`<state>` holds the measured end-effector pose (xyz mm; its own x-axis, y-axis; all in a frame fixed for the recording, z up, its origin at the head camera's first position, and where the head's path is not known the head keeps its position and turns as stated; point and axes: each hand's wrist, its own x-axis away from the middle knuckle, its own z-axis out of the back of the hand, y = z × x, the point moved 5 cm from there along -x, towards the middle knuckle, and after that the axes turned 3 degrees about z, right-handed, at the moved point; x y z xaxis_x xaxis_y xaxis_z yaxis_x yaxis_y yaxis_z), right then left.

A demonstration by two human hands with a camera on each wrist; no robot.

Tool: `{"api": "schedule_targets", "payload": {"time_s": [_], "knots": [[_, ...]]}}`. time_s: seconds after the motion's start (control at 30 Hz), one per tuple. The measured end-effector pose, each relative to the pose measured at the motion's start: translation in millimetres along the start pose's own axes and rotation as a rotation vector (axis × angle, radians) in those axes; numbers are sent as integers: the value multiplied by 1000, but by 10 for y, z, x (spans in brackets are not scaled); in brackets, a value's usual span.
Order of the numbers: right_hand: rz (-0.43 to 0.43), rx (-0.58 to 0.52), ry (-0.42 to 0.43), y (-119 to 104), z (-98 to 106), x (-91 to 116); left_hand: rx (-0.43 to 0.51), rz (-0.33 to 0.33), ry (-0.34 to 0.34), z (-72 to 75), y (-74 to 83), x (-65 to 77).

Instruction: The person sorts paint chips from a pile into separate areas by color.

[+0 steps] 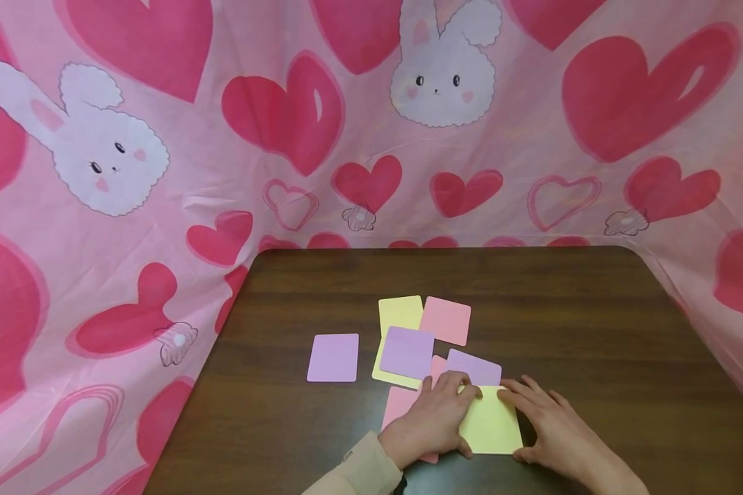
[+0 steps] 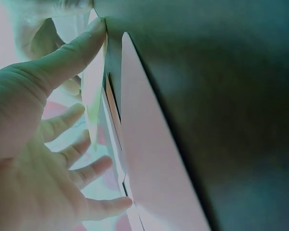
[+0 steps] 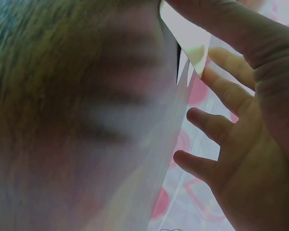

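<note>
Card (image 1: pixel 492 423) (yellow), between left hand (image 1: pixel 435 416) and right hand (image 1: pixel 551 426), apparently pinched at edges

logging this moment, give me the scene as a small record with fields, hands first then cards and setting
left hand: left hand pinches the left side of the front yellow card
right hand: right hand pinches its right side
overlap: middle purple card lies partly over another yellow card
apart: left purple card, touching no other card
surface: dark brown table
backdrop: pink cloth with hearts and rabbits
</note>
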<state>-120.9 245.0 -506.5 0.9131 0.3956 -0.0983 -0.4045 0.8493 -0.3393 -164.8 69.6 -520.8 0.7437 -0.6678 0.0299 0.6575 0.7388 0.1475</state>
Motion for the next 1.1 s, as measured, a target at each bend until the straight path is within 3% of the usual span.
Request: {"api": "schedule_targets", "payload": {"time_s": [0.43, 0.63, 0.77, 1.1], "knots": [[33, -13, -18, -16, 3, -3, -10, 46, -23, -4, -24, 9], [35, -44, 32, 32, 31, 24, -110, -7, -42, 44, -41, 53], [36, -73, 66, 94, 66, 47, -122, -44, -43, 75, -37, 56], [97, -144, 180, 212, 220, 87, -162, -56, 41, 155, 21, -85]]}}
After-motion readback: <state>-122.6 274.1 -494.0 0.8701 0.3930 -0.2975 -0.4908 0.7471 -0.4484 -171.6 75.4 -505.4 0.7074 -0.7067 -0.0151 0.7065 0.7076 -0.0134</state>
